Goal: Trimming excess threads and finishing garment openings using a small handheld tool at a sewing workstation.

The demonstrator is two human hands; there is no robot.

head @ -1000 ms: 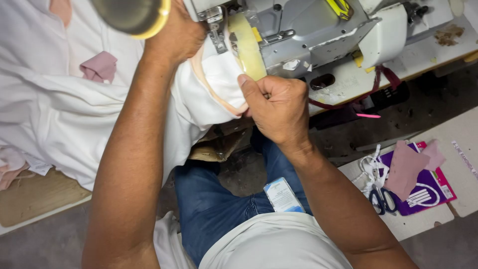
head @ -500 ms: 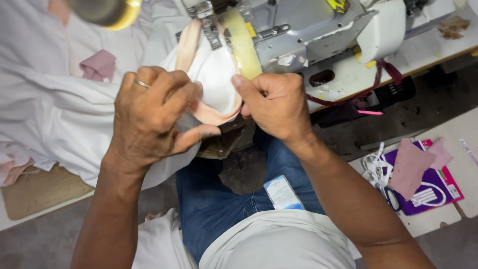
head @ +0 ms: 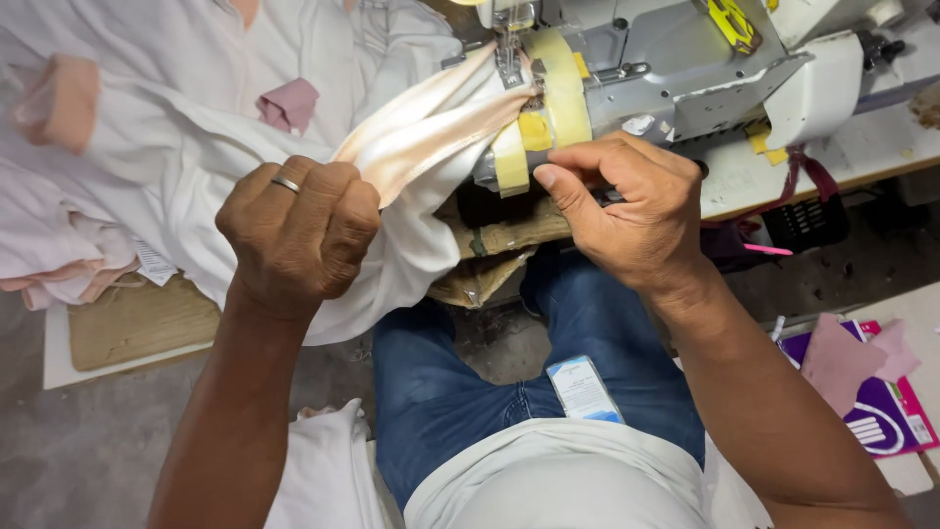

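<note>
Seated at a grey sewing machine [head: 676, 69], seen from above. Left hand [head: 299, 235] clenched into a tight fist on the white garment [head: 186, 167], down and to the left of the machine, knuckles up, a ring [head: 286, 183] on one finger; cloth bunched inside the fist and pulled taut toward the needle area. Peach satin trim [head: 431, 132] stretched from just beside that fist up to the presser foot [head: 509, 64] at the machine's left end, lying on the white cloth (folded lengthwise, or so it looks).

Right hand [head: 627, 211] just below the machine's arm, fingers curled, thumb pressed forward toward the yellowish tape [head: 548, 98] wrapped around the arm; fingertips resting against the underside of the arm near the cloth edge. Cannot tell whether anything is pinched between them, since the palm side is hidden.

More of the white garment heaped to the left of the machine, with a pink cuff [head: 64, 103] and a small pink patch [head: 289, 103] showing. Below the machine, blue jeans [head: 460, 392] and a white shirt [head: 558, 480], with a small white-and-blue packet [head: 585, 389] lying on the lap. Well to the lower right of the machine, pink fabric scraps [head: 842, 358] on a purple packet [head: 881, 416].
</note>
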